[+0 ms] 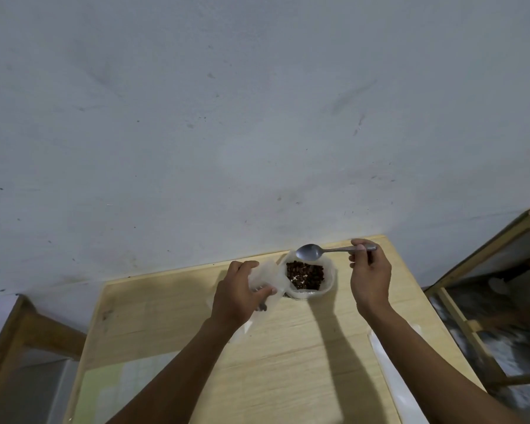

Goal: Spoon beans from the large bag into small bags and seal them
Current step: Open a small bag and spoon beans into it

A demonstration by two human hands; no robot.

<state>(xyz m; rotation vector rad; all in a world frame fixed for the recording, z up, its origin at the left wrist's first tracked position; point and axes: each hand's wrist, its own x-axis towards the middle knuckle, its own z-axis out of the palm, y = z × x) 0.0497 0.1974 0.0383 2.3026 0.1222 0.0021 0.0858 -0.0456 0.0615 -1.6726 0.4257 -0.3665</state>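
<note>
Forearms nearest, reaching over table (288,377). Right hand (369,280) pinches spoon (325,250) handle, long axis level, empty bowl pointing left, hovering above beans (305,275) in large bag (326,286). Left hand (239,292) grips small bag (265,278), just left of large bag. Right hand's nearer the beans; dip goes down.

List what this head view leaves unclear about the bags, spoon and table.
- Small bag: contents mostly hidden by the left hand and cloudy plastic.
- Spoon: handle end covered by the right hand.
- Large bag: depth of beans not visible.
- Table: near edge cut off by frame.
- White strip: blurred, unidentifiable.
</note>
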